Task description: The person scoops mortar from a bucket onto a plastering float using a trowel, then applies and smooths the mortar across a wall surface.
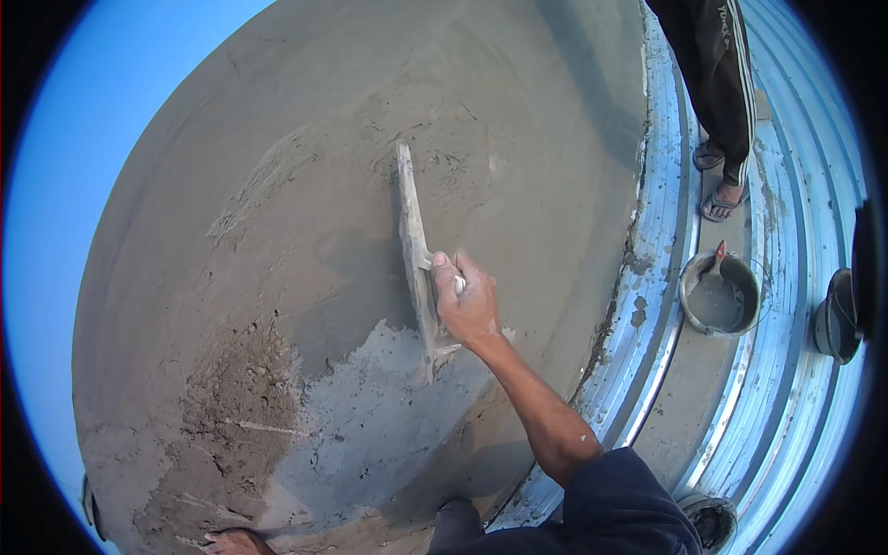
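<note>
My right hand [469,301] is closed around the handle of a long, pale, mortar-smeared plastering float [413,222]. The float is seen nearly edge-on, its blade against or close to a broad surface of grey mortar [555,185]; exact contact is hard to tell. Below the float lies a lighter grey patch [370,416], and left of it a rough brown patch [242,393]. At the bottom left edge, my left hand [239,542] rests on the mortared surface with its fingers stretched out. It is partly cut off by the frame, and no tool shows in it.
Corrugated metal sheeting [786,407] runs along the right. On a strip there stands a bucket [720,324] with a red-handled brush [719,254]. Further right is a dark bucket [840,314], with another container [710,520] below. A person in dark trousers [717,74] stands at the upper right.
</note>
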### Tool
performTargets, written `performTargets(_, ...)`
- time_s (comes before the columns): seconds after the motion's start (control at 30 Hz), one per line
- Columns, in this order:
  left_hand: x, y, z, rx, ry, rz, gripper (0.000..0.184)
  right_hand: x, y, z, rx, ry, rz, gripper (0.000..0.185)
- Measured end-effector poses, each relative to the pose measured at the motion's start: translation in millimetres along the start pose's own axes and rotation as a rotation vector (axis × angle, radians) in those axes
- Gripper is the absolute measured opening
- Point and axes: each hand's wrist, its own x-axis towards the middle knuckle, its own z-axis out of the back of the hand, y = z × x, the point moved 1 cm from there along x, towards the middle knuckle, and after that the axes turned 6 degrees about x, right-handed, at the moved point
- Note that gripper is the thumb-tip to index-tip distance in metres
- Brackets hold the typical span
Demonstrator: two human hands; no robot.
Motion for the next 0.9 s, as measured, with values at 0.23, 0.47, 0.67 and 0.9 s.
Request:
performTargets(0.23,19.0,-26.5,-8.9,-0.046,-0.007,0.069,0.046,94.3,-33.9,28.4,0.569,-0.168,-0.662,0.056)
performTargets(0.47,28.7,-15.7,-6.4,-0.064,0.005,0.032,0.047,78.8,56.0,-30.1,0.164,0.128,-0.082,0.047)
performTargets(0.67,69.0,-15.0,-3.4,-0.097,-0.051,0.04,0.047,29.1,58.1,-29.3,0.402,0.393,0.064,0.038)
performTargets(0.9,64.8,-65.1,0.9,-0.139,-0.051,0.124,0.048,169.2,-81.4,116.1,-0.05,-0.158,0.072,0.038)
